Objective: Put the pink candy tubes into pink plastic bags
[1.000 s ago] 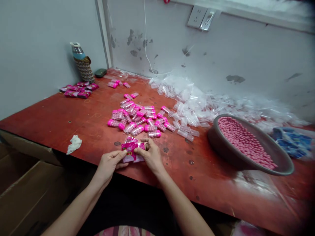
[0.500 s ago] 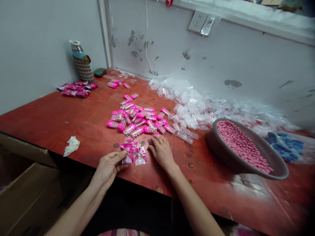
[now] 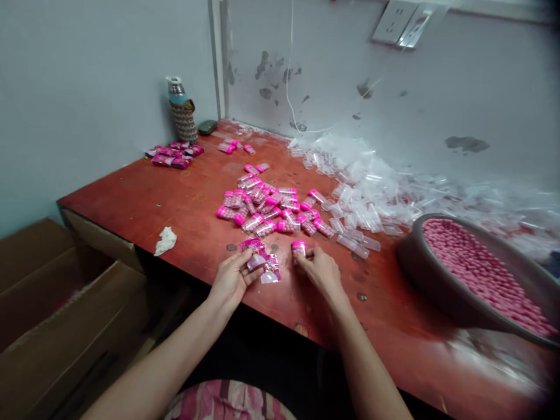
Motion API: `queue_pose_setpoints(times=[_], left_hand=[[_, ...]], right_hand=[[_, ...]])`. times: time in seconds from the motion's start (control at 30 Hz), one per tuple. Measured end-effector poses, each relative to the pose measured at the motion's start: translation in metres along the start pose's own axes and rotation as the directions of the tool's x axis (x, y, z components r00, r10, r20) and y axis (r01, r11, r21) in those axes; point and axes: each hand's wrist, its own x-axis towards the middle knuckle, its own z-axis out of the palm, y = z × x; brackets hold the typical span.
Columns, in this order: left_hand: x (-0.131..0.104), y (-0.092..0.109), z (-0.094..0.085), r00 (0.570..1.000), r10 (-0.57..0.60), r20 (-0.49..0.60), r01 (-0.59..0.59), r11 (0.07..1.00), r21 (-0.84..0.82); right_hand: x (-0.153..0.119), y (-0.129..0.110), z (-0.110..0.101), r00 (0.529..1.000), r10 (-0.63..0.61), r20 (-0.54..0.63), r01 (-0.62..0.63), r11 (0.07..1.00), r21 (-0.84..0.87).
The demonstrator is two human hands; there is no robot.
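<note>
My left hand (image 3: 233,279) pinches a pink printed label (image 3: 256,259) between thumb and fingers, close to the table's front edge. Another such label (image 3: 271,269) lies beside it on the red table. To the right, my right hand (image 3: 321,269) is closed around a small clear bottle with a pink cap (image 3: 298,247), which is held upright; its lower part is partly hidden by the fingers. Just beyond both hands is a heap of similar pink-capped bottles (image 3: 266,207) filled with pink beads, most of them lying on their sides.
Empty clear tubes (image 3: 367,198) are piled along the wall. A grey basin (image 3: 406,251) of pink beads stands at right. Pink packets (image 3: 175,154), a flask in a knitted cover (image 3: 184,119) and crumpled white tissue (image 3: 165,241) are at left. Cardboard boxes (image 3: 79,315) sit below the table.
My right hand has taken hold of a pink-capped bottle and stood it upright. My left hand still holds the label. The camera view has turned left, so everything sits further right.
</note>
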Motion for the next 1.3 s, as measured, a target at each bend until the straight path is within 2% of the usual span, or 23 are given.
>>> queue_pose_setpoints(times=[0.1,0.17,0.23,0.3,0.37,0.43,0.53,0.63,0.77,0.97,1.13,1.3], left_hand=[[0.000,-0.004,0.003,0.999,0.004,-0.036,-0.006,0.999,-0.043],[0.001,-0.007,0.004,0.999,0.006,-0.043,-0.010,0.996,-0.090],[0.001,-0.009,0.005,0.999,0.012,-0.035,-0.017,0.991,-0.132],[0.002,-0.011,0.007,1.000,0.005,-0.023,-0.008,0.988,-0.156],[0.002,-0.013,0.009,1.000,-0.007,-0.009,0.005,0.985,-0.171],[0.002,-0.016,0.012,1.000,-0.004,0.016,0.007,0.983,-0.183],[0.000,-0.021,0.018,0.998,0.031,0.048,-0.021,0.980,-0.196],[-0.005,-0.025,0.023,0.996,0.030,0.078,-0.015,0.981,-0.193],[-0.011,-0.024,0.028,0.990,0.018,0.136,-0.002,0.993,-0.120],[-0.014,-0.019,0.030,0.968,0.062,0.242,-0.060,0.998,-0.013],[-0.014,-0.017,0.029,0.941,0.018,0.337,-0.064,0.990,0.126],[-0.010,-0.016,0.026,0.926,-0.112,0.360,0.036,0.977,0.211]], right_hand=[[-0.005,-0.003,0.001,0.997,-0.030,-0.074,0.035,0.997,0.066],[-0.018,-0.005,0.003,0.992,-0.065,-0.104,0.090,0.960,0.264],[-0.039,-0.009,0.005,0.992,-0.086,-0.087,0.121,0.811,0.572],[-0.065,-0.014,0.008,0.993,-0.111,-0.027,0.086,0.564,0.821],[-0.090,-0.021,0.013,0.990,-0.135,0.039,0.015,0.380,0.925],[-0.109,-0.027,0.019,0.986,-0.143,0.085,-0.040,0.296,0.954],[-0.119,-0.034,0.027,0.988,-0.123,0.092,-0.057,0.265,0.963],[-0.116,-0.036,0.031,0.991,-0.106,0.081,-0.052,0.252,0.966],[-0.111,-0.034,0.034,0.988,-0.127,0.090,-0.064,0.195,0.979],[-0.106,-0.033,0.034,0.983,-0.149,0.110,-0.094,0.111,0.989],[-0.105,-0.035,0.029,0.991,-0.126,0.037,-0.016,0.158,0.987],[-0.104,-0.033,0.030,0.994,-0.109,0.001,0.020,0.188,0.982]])
